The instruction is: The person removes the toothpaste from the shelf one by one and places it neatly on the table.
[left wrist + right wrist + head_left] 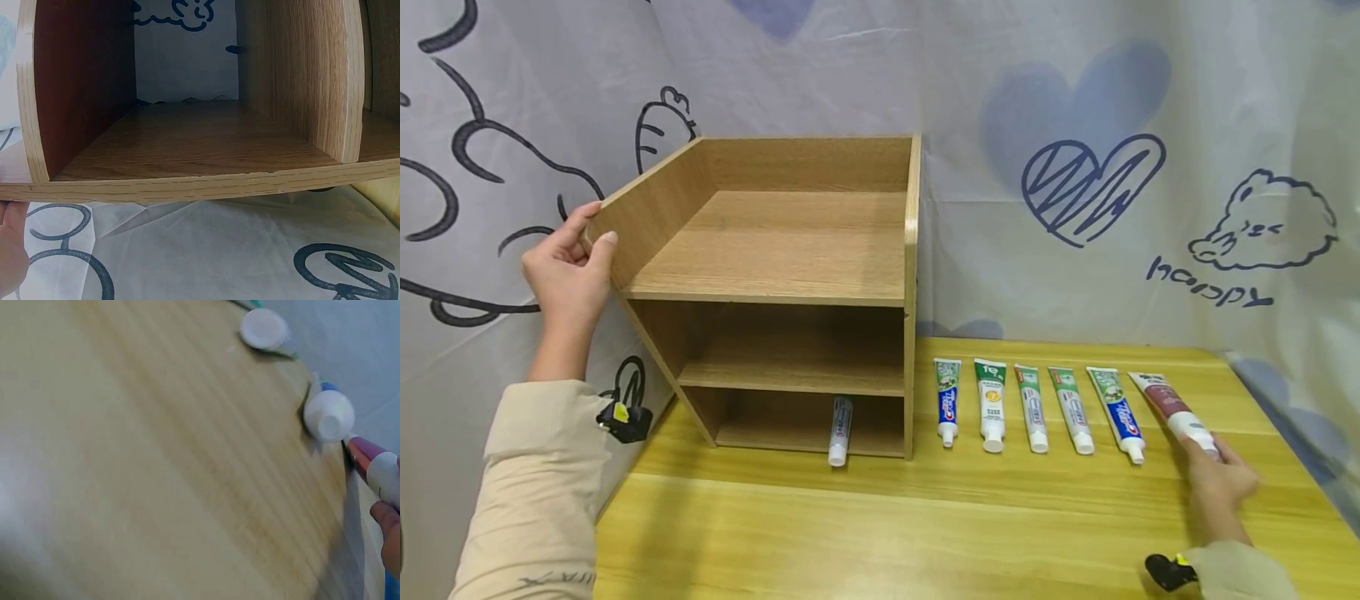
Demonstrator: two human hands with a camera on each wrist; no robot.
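My left hand (572, 271) grips the upper front corner of a wooden desktop shelf's (782, 242) left side panel, thumb on the inner face. My right hand (1221, 479) holds a maroon-and-white toothpaste tube (1167, 404) by its white cap end, at the right end of a row. In the right wrist view, the thumb lies along the white part of that maroon tube (365, 453). A blue-and-green toothpaste tube (1117, 412) lies just left of it. Another white toothpaste tube (841, 429) rests in the shelf's bottom compartment, cap jutting out over the front edge.
Several more toothpaste tubes lie side by side right of the shelf, among them a green-and-white tube (991, 404) and a blue tube (947, 404). The yellow wooden table (925, 533) meets a drawn-on curtain (1075, 100) behind. A black cable (634, 379) hangs at the left.
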